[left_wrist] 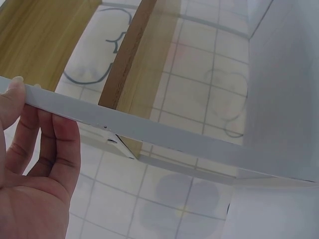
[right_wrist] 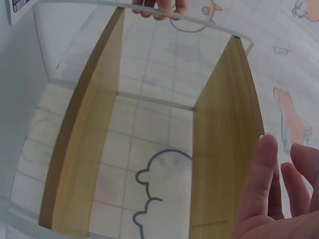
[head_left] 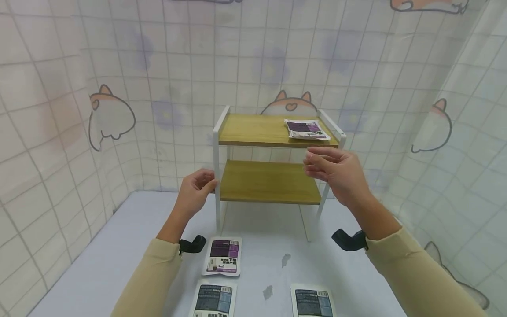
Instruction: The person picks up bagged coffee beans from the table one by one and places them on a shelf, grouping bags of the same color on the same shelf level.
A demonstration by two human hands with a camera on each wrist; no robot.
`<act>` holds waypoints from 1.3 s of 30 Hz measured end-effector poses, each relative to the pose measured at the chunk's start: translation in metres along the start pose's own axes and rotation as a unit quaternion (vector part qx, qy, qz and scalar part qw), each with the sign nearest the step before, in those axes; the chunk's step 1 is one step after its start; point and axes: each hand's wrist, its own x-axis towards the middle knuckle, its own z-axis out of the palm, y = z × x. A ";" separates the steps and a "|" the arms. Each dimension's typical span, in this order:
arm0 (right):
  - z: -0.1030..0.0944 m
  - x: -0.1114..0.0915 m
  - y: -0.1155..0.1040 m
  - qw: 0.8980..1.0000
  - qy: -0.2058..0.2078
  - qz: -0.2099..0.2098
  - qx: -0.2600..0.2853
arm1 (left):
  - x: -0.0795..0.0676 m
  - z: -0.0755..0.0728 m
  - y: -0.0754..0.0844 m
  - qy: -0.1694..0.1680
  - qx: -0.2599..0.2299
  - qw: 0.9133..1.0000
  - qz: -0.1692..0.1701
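A two-tier shelf rack (head_left: 269, 180) with wooden boards and white metal posts stands on the table. My left hand (head_left: 196, 192) pinches its left front post (left_wrist: 164, 134), thumb on one side and fingers on the other. In front of the upper board's right part is my right hand (head_left: 334, 174), loosely bent, with nothing held. In the right wrist view, its fingers (right_wrist: 261, 169) are close to the upper board's edge (right_wrist: 249, 89); whether they touch is unclear. Flat white packets with purple labels (head_left: 306, 130) lie on the upper board's right side, apparently stacked.
A purple-labelled packet (head_left: 223, 256) lies on the white table (head_left: 150, 229) before the rack. Nearer are two blue-grey-labelled packets, a left packet (head_left: 214, 299) and a right packet (head_left: 313, 303). Grey patches (head_left: 268, 292) mark the tabletop. A checked curtain (head_left: 190, 79) surrounds the table's back and sides.
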 end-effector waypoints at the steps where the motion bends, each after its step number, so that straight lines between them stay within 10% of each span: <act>1: 0.001 -0.001 0.002 1.000 -0.002 -0.003 -0.002 | 0.001 0.000 -0.001 -0.001 0.000 1.000 -0.002; 39: 0.053 -0.041 0.106 0.999 -0.031 0.016 -0.011 | 0.001 0.001 -0.004 0.012 0.002 1.000 0.009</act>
